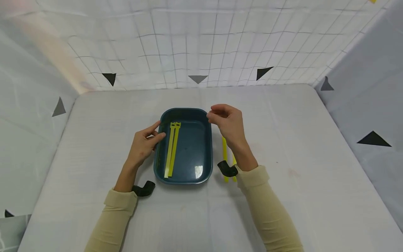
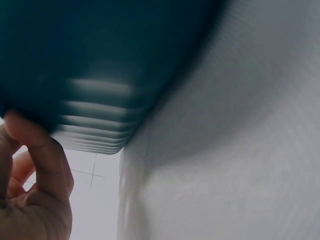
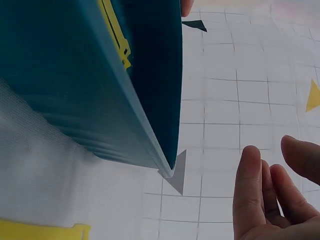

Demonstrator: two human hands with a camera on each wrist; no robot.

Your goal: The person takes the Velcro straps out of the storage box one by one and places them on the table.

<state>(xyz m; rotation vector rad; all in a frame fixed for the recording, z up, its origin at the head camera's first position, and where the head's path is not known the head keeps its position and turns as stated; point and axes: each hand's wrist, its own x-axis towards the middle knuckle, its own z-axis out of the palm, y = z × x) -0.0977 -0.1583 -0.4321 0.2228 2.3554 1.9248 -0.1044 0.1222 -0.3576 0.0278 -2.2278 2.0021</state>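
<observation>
A dark teal plastic tray [image 1: 192, 147] stands on the white table. My left hand [image 1: 143, 144] pinches its left rim, thumb over the edge and other fingers outside. Inside, along the left, lie two yellow straps [image 1: 173, 150] with slotted heads, side by side. My right hand [image 1: 229, 125] hovers by the tray's far right corner, apart from it. In the right wrist view, the thumb and fingertips [image 3: 250, 160] have a gap between them and hold nothing. More yellow straps [image 1: 225, 150] lie on the table right of the tray, partly hidden under my right wrist.
The white table [image 1: 299, 196] ends at a back wall sheet [image 1: 176, 45] with a grid and dark triangles. Grey-white side sheets [image 1: 362, 105] rise at left and right. A black curved piece [image 1: 145, 189] sits at each wrist.
</observation>
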